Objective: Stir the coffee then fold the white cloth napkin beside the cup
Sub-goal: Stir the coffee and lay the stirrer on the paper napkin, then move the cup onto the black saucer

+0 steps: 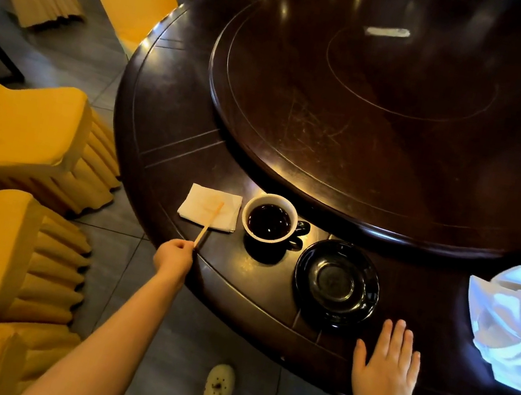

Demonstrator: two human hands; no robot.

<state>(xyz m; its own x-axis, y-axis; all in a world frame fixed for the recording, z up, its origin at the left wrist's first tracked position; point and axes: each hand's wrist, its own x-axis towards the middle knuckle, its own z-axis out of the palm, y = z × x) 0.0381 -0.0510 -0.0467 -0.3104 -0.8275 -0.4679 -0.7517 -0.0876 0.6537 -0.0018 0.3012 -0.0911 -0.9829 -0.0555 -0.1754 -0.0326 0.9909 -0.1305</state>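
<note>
A cup of dark coffee (270, 218), white inside, stands on the dark round table (173, 133). Left of it lies a small folded paper tissue (203, 199). A thin wooden stir stick (209, 223) rests slanted across the tissue, and my left hand (173, 260) pinches its near end at the table's edge. My right hand (387, 369) lies flat on the table near the front edge, fingers spread, holding nothing. A crumpled white cloth napkin (514, 329) sits at the far right, apart from both hands.
A black saucer (336, 283) sits right of the cup, just beyond my right hand. A raised turntable (370, 119) fills the table's middle. Yellow-covered chairs (19, 134) crowd the left side. My feet in pale clogs (218, 388) stand on grey tiles.
</note>
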